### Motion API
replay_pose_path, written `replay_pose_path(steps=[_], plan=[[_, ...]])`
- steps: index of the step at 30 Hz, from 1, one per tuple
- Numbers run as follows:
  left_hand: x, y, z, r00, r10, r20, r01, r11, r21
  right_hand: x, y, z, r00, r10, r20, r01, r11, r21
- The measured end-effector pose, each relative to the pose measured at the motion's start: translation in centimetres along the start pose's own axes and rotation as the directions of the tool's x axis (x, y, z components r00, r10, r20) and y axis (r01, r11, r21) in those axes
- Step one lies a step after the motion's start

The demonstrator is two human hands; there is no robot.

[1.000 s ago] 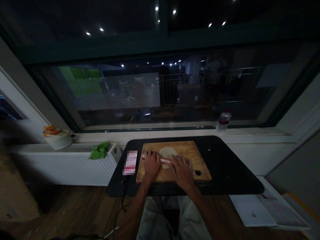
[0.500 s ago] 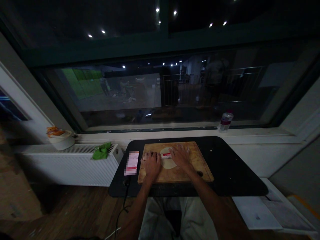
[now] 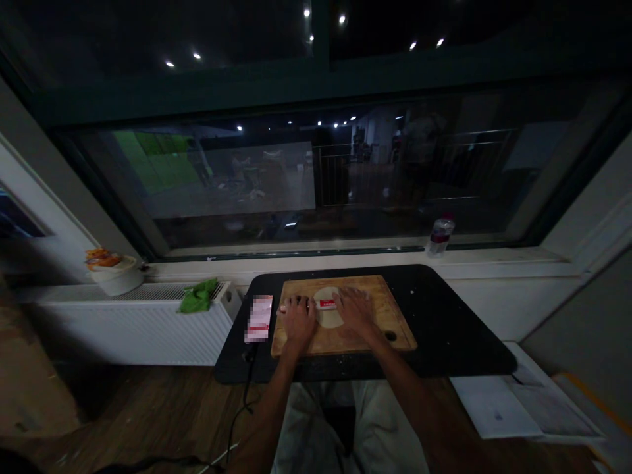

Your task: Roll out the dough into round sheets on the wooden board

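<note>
A white rolling pin with a red label (image 3: 326, 304) lies crosswise over a flat, round sheet of dough (image 3: 330, 320). My left hand (image 3: 299, 321) is on the pin's left end, fingers curled over it. On its right part rests my right hand (image 3: 354, 309), slightly blurred, covering that end. Both hands press from above, and dough shows between them. Beneath is a wooden cutting board (image 3: 385, 306) with a dark hole near its front right corner.
The board stands on a black table (image 3: 444, 336). Left of it lies a phone (image 3: 259, 318) with a black cable. A plastic bottle (image 3: 439, 237) stands on the windowsill. A green cloth (image 3: 197, 296) and a white bowl (image 3: 118, 276) sit on the radiator (image 3: 162, 332).
The view has shifted slightly, so the table and board appear a little higher and further left. Both hands stay on the rolling pin over the dough.
</note>
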State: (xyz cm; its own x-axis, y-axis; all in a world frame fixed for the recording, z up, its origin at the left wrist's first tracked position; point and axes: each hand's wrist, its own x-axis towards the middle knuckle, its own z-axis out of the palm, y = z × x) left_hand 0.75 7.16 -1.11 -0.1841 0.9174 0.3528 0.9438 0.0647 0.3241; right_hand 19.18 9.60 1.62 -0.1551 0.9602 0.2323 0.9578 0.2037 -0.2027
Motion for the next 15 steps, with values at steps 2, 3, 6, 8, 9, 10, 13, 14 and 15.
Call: replay_pose_path(steps=[2, 3, 6, 8, 9, 10, 13, 14, 15], plan=[[0.0, -0.1, 0.1, 1.0, 0.005, 0.0, -0.005, 1.0, 0.011, -1.2, 0.2, 0.5, 0.999, -0.012, -0.03, 0.012, 1.0, 0.006], [0.0, -0.1, 0.1, 1.0, 0.011, 0.0, -0.011, 1.0, 0.017, -1.8, 0.3, 0.7, 0.999, -0.017, -0.049, 0.018, 1.0, 0.007], [-0.1, -0.1, 0.1, 0.999, 0.034, -0.01, -0.034, 0.999, 0.025, -3.7, 0.5, 1.3, 0.997, -0.028, -0.069, 0.029, 0.999, 0.016], [-0.1, -0.1, 0.1, 0.999, 0.046, -0.013, -0.045, 0.999, 0.026, -4.7, 0.5, 1.6, 0.997, -0.037, -0.073, 0.039, 0.999, 0.024], [-0.1, -0.1, 0.0, 0.999, 0.052, -0.011, -0.052, 0.998, 0.025, -5.0, 0.6, 1.7, 0.996, -0.045, -0.078, 0.047, 0.999, 0.027], [0.0, -0.2, 0.0, 0.998, 0.057, -0.008, -0.057, 0.998, 0.022, -5.2, 0.6, 1.8, 0.995, -0.052, -0.082, 0.055, 0.998, 0.03], [0.1, -0.2, 0.0, 0.999, 0.05, -0.005, -0.05, 0.999, -0.005, -4.9, 0.9, 1.8, 0.996, -0.066, -0.068, 0.069, 0.997, 0.036], [0.2, -0.2, 0.0, 0.999, 0.041, -0.006, -0.041, 0.999, -0.022, -4.5, 1.1, 1.8, 0.996, -0.067, -0.051, 0.069, 0.997, 0.038], [0.2, -0.3, 0.1, 0.999, 0.03, -0.011, -0.03, 0.999, -0.042, -4.0, 1.4, 1.8, 0.997, -0.07, -0.028, 0.071, 0.997, 0.041]])
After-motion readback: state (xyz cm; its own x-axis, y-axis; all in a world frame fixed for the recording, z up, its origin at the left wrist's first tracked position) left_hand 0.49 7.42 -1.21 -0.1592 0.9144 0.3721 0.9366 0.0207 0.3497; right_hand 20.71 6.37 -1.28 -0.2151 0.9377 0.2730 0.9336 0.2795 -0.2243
